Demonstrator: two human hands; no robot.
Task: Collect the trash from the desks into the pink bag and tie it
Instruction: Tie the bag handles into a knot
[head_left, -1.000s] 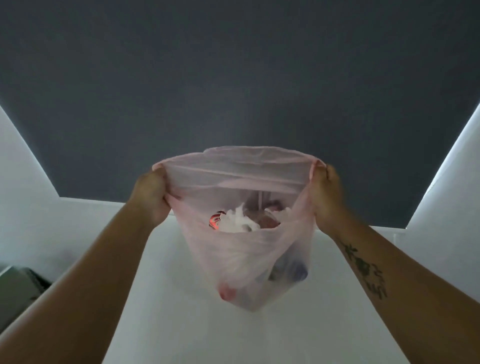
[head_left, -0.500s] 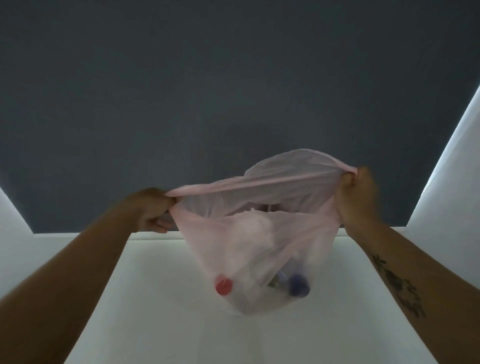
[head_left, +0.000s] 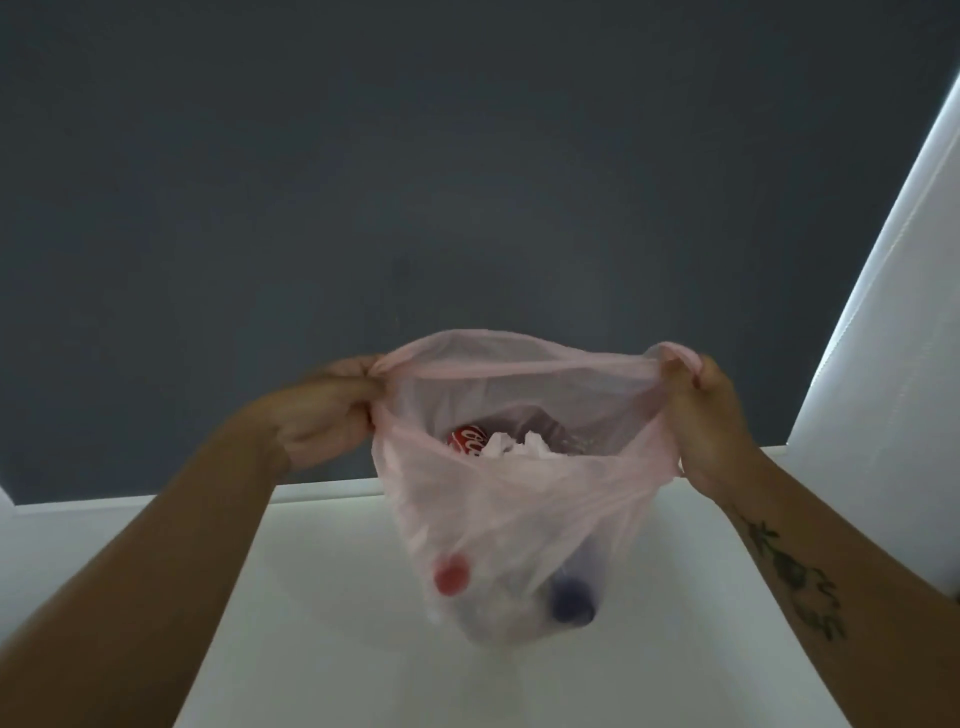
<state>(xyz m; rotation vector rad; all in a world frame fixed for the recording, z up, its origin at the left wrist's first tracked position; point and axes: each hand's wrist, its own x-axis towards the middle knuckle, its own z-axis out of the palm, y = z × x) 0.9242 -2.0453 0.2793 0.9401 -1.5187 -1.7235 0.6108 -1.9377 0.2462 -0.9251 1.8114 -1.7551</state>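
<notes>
A thin pink bag (head_left: 519, 499) hangs in the air over a white desk (head_left: 322, 623), its mouth stretched wide. My left hand (head_left: 327, 410) grips the left side of the rim and my right hand (head_left: 706, 415) grips the right side. Inside lie a red soda can (head_left: 465, 439), crumpled white paper (head_left: 519, 448), a red bottle cap (head_left: 451, 576) and a dark blue cap (head_left: 570, 601) showing through the plastic near the bottom.
A dark grey partition (head_left: 415, 182) rises behind the desk. White panels stand at the right (head_left: 883, 364) and at the far left edge. The bag's bottom hangs just above the desk surface.
Both hands have kept hold of the rim while the bag shook and swung; the mouth was pulled flatter half a second ago and is now open wide again, and the view has tilted.
</notes>
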